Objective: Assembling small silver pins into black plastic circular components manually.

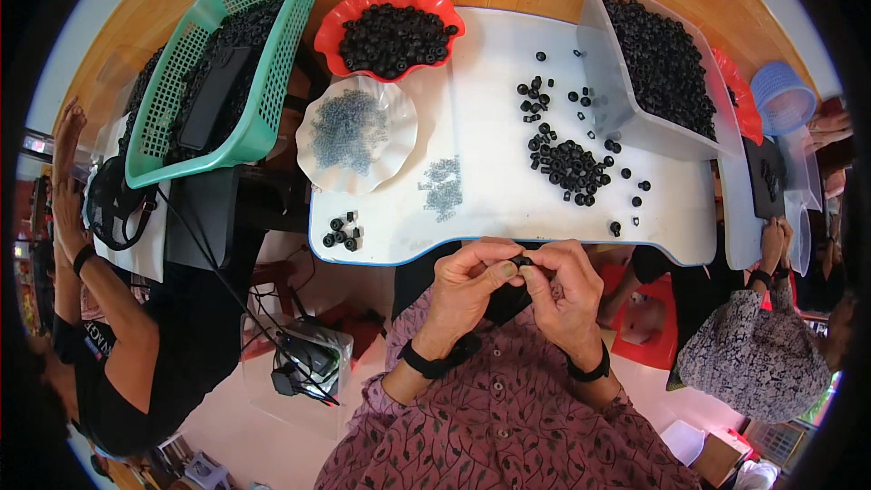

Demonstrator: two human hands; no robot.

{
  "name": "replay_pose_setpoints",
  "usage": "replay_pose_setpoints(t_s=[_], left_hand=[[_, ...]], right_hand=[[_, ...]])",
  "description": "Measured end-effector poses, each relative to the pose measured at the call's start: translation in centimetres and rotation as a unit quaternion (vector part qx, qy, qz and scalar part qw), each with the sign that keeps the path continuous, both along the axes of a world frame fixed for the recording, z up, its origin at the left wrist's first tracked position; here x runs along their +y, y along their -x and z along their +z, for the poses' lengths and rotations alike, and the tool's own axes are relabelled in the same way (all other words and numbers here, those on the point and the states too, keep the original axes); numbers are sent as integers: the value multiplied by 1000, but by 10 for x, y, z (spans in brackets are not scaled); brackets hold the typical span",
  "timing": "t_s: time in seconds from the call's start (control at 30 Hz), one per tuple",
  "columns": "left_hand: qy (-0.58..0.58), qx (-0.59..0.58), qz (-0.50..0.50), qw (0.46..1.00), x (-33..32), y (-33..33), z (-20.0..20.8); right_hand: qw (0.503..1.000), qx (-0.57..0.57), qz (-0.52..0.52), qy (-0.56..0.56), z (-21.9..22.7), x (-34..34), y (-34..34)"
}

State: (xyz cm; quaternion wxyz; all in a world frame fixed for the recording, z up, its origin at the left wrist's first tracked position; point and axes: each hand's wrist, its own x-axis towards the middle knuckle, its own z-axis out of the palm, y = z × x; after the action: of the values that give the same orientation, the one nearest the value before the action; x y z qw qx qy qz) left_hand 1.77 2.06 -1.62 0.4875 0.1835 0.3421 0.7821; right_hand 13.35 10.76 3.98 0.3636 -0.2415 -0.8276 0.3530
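Note:
Just off the table's front edge, my left hand (pixel 461 295) and my right hand (pixel 567 295) meet fingertip to fingertip. Pinched between them is a small black round part (pixel 522 261); the fingers cover most of it. Beyond my hands, a loose pile of small black round parts (pixel 572 168) lies on the white table (pixel 494 109), with more scattered around it. Left of that pile sits a patch of small clear pieces (pixel 443 191). A white scalloped dish (pixel 399 150) holds more clear pieces, and a few black round parts (pixel 340 238) lie at the table's front left corner.
A red scalloped bowl (pixel 328 23) of black parts stands at the back. At the back right is a clear plastic bin (pixel 635 122) full of small black parts; a green basket (pixel 200 159) is at the left. Other people sit on both sides. Cables (pixel 218 259) hang at left.

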Motion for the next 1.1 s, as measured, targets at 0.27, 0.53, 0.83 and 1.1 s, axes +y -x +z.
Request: replay_pose_setpoints(t_s=[0.27,0.53,0.83,1.1], left_hand=[[-6,37,-23,999,0,6,6],[34,25,-29,999,-2,6,6],[48,22,-43,998,-3,6,5],[83,75,-62,992,-5,9,13]], right_hand=[[993,13,15,116,-2,2,-3],[993,5,25,116,-6,5,-5],[996,-23,31,84,-5,8,-8],[997,-49,41,38,0,9,-8]])
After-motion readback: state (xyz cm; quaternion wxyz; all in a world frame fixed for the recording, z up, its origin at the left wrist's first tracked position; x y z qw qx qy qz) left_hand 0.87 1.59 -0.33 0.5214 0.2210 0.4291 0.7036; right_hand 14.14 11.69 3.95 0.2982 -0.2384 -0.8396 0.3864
